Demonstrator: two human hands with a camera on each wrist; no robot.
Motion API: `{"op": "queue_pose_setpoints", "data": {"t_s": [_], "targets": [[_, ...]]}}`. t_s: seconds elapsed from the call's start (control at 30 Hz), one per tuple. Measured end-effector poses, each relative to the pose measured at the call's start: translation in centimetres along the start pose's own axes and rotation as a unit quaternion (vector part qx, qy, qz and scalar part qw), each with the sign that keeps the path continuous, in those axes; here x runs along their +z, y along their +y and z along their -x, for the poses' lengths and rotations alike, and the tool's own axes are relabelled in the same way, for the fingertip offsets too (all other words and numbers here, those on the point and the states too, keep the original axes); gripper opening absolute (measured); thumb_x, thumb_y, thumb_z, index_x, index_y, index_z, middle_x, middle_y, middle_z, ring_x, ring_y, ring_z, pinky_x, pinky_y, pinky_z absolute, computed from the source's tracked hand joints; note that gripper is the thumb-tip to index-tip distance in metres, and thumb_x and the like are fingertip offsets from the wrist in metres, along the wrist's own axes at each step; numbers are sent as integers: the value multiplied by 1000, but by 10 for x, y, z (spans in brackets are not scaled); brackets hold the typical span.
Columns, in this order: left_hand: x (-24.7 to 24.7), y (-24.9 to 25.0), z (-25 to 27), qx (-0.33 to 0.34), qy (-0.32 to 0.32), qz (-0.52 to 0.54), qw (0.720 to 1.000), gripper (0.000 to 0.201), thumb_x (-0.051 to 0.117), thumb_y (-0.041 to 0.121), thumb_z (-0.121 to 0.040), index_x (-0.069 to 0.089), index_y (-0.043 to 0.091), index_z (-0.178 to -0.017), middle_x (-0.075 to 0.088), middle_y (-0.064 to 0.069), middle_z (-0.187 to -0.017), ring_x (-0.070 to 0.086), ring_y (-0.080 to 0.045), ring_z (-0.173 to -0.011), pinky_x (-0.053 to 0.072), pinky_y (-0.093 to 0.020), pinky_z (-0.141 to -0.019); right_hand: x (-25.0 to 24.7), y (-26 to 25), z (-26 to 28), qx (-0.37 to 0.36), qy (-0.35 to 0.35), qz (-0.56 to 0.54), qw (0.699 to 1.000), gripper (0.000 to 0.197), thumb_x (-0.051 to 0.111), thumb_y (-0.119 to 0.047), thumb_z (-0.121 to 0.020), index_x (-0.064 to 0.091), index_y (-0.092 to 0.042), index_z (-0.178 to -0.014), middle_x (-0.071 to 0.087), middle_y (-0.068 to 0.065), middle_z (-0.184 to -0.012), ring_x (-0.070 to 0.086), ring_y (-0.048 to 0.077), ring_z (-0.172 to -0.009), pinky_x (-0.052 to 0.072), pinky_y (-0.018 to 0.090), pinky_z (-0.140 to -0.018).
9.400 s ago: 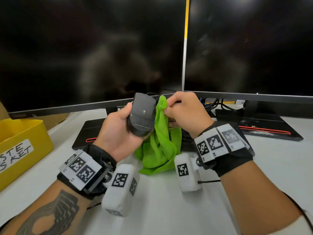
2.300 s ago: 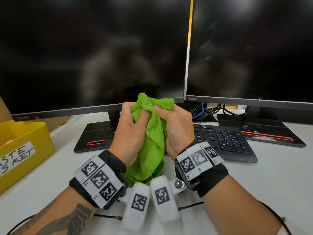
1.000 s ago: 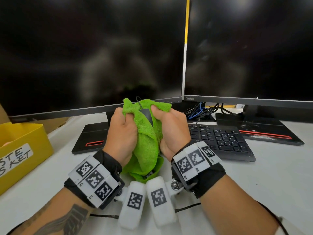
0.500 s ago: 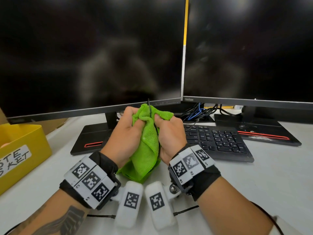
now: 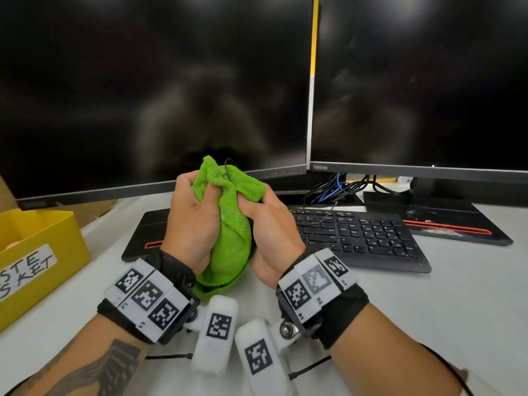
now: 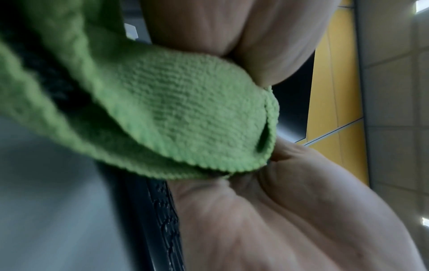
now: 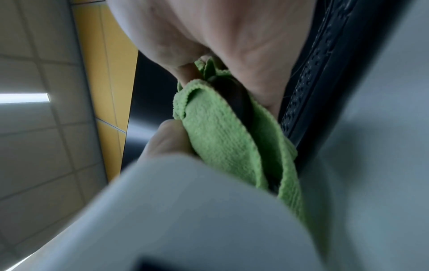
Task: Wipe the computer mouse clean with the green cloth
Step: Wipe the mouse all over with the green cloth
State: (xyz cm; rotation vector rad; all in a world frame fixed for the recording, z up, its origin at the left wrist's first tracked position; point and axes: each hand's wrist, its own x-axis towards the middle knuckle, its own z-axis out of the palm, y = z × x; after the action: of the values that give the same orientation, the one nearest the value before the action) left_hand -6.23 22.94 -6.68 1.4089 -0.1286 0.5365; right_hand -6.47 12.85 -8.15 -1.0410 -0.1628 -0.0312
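The green cloth [image 5: 233, 224] is bundled between both hands above the desk, in front of the monitors. My left hand [image 5: 194, 218] grips its left side, thumb pressed into the fabric. My right hand [image 5: 268, 224] grips its right side. The black mouse is wrapped inside; only its thin cable [image 5: 227, 170] pokes out of the top in the head view. In the right wrist view a dark sliver of the mouse [image 7: 239, 102] shows between folds of cloth [image 7: 220, 139]. The left wrist view shows cloth [image 6: 181, 110] against my palm [image 6: 278, 210].
A black keyboard [image 5: 363, 235] lies just right of my hands. Two dark monitors [image 5: 143, 81] stand behind, with their flat bases [image 5: 445, 221] on the white desk [image 5: 457, 310]. A yellow labelled bin [image 5: 37, 252] sits at the left edge. Cables [image 5: 337, 187] bunch behind the keyboard.
Over the last second both hands have kept kneading the cloth around the mouse, dipping and then lifting slightly. The mouse body, briefly showing a second ago, is covered again.
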Motion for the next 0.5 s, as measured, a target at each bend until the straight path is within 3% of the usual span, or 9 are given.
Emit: {"op": "queue_pose_setpoints", "data": {"t_s": [0.17, 0.3, 0.4, 0.5], "targets": [[7, -2, 6, -66, -72, 7, 995, 22, 53, 23, -110, 47, 16, -130, 68, -2, -107, 69, -11, -91, 58, -29, -77, -9, -3, -6, -32, 72, -8, 997, 23, 59, 3, -94, 74, -7, -110, 75, 24, -113, 70, 44, -114, 55, 61, -100], [15, -7, 14, -94, -114, -11, 989, 27, 57, 25, -107, 49, 11, -129, 69, -6, -107, 69, -10, -90, 55, -29, -77, -13, -9, -12, -63, 143, -49, 986, 26, 60, -1, -79, 77, -12, -94, 75, 28, -111, 68, 49, -113, 54, 66, -98], [17, -10, 14, -99, -156, -37, 982, 30, 57, 28, -108, 54, 8, -130, 70, -18, -116, 70, -18, -95, 58, -39, -85, -17, -19, -12, -61, 131, -98, 985, 30, 52, 8, -93, 74, -12, -87, 74, 29, -108, 68, 50, -114, 54, 65, -100], [15, -12, 12, -86, -175, -47, 980, 27, 51, 34, -110, 58, 20, -133, 72, -18, -126, 72, -30, -113, 57, -50, -103, -17, -26, -8, -51, 95, -135, 985, 31, 50, 5, -96, 74, -10, -86, 75, 25, -104, 70, 46, -114, 53, 62, -103]]}}
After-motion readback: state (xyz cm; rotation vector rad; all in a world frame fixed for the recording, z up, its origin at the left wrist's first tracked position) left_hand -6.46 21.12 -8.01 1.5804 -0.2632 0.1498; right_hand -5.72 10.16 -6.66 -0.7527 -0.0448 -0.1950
